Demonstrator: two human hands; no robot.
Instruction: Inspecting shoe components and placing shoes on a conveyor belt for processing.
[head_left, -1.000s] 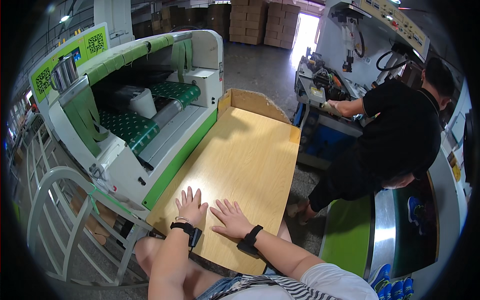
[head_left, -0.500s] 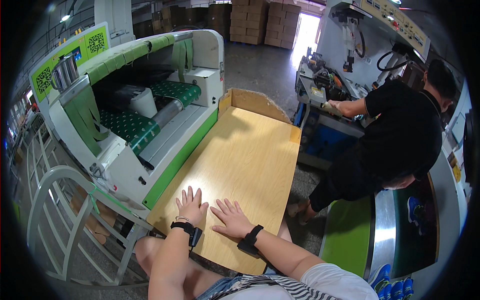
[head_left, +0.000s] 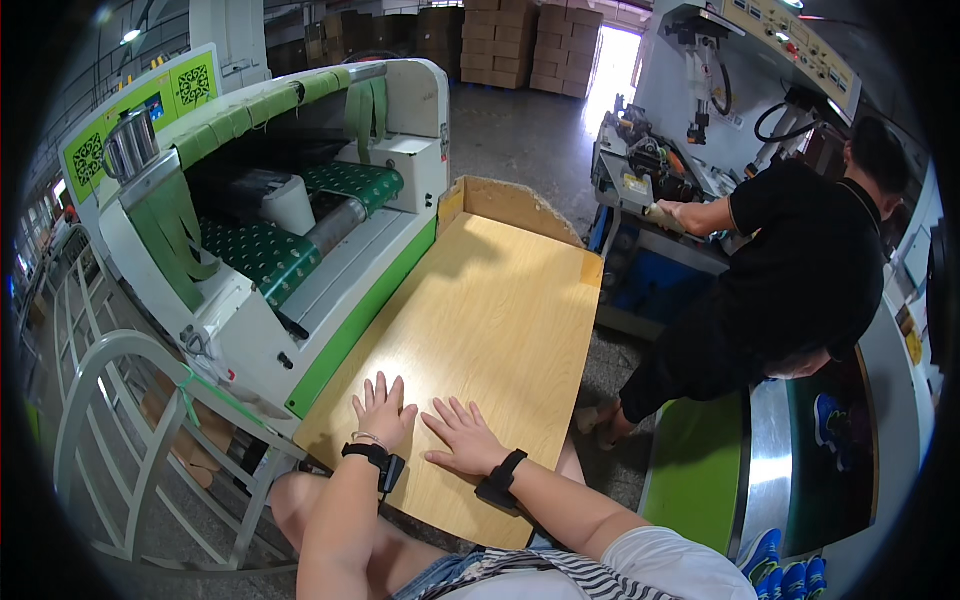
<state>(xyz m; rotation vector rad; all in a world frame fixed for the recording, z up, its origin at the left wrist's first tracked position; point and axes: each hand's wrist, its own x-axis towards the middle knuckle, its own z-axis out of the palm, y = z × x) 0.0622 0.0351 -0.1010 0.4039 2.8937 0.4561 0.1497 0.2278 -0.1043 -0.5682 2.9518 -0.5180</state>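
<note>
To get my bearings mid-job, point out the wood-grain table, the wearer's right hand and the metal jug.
Wood-grain table (head_left: 490, 320): head view, bare middle of its top.
Right hand (head_left: 467, 440): head view, back of the hand.
Metal jug (head_left: 130, 150): head view, side of its body.

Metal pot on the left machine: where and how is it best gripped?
Probably around the rounded body of the metal pot, from the near side: it stands upright with that side exposed, while the green panel is behind it. A handle is hard to make out.
</note>
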